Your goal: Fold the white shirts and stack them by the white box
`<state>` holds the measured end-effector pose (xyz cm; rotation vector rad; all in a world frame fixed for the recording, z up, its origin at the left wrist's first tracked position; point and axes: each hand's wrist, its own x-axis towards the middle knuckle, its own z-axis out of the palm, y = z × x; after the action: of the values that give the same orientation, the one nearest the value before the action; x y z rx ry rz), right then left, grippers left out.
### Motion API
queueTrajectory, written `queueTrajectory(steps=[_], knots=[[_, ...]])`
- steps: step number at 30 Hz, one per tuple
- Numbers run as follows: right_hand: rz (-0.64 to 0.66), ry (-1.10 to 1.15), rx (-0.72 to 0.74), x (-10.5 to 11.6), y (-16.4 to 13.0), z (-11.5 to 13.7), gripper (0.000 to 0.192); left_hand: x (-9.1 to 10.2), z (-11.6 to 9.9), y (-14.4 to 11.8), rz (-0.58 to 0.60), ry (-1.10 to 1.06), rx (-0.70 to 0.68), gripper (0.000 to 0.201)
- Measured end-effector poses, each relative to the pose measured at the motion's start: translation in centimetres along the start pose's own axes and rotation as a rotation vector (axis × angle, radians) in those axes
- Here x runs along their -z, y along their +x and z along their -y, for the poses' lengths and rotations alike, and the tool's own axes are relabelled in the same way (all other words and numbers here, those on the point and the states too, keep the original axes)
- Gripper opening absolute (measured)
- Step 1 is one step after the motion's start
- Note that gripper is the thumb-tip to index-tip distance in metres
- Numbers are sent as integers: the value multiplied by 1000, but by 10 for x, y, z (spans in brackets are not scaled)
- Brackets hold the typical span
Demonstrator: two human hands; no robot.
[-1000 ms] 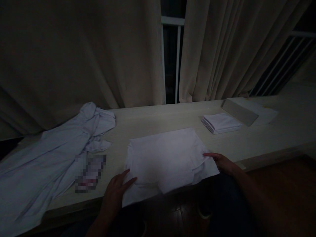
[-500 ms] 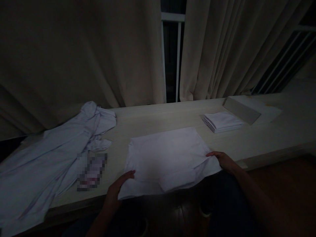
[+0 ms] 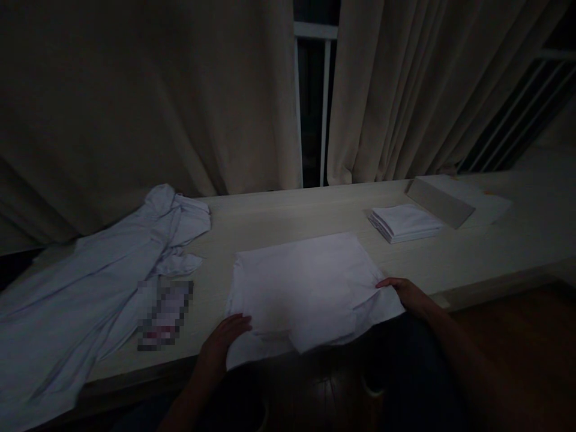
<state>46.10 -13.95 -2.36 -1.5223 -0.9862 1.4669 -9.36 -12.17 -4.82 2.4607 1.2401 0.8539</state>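
A white cloth garment (image 3: 301, 288), partly folded into a rough rectangle, lies before me with its near edge hanging over the counter's front. My right hand (image 3: 400, 291) pinches the near right corner, pulling small creases into the fabric. At the near left side, my left hand (image 3: 229, 336) grips the cloth's edge, its fingertips on top and the rest of the grip hidden. Further back on the right sits a neat folded white cloth stack (image 3: 405, 222). Crumpled white garments (image 3: 103, 282) spread across the left of the counter.
A pale wooden counter (image 3: 270, 222) runs across the view. An item blurred into pixels (image 3: 166, 315) lies beside the crumpled garments. An open white box or folder (image 3: 443, 201) stands at the back right. Beige curtains (image 3: 225, 96) hang behind, with a white railing (image 3: 315, 31) between them.
My left hand has shifted slightly right and more of its fingers show on the cloth. The near left corner has moved inward with it. My right hand stays put.
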Motion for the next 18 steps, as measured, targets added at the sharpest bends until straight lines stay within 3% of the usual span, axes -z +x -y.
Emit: queueTrajectory(steps=[5, 8, 12, 15, 18], knots=[[-13, -61, -15, 1, -8, 4, 30, 14, -7, 2, -38, -38, 18, 37], [16, -192, -4, 2, -17, 13, 28, 21, -8, 6, -1, -2, 102, 27], [93, -367, 142, 8, -27, 20, 21, 26, -6, 14, 64, -23, 196, 23], [26, -512, 282, 15, -31, 25, 14, 35, -2, 18, 56, -114, 235, 26], [-51, -615, 432, 20, -29, 47, 15, 52, 4, 33, 82, -218, 306, 31]])
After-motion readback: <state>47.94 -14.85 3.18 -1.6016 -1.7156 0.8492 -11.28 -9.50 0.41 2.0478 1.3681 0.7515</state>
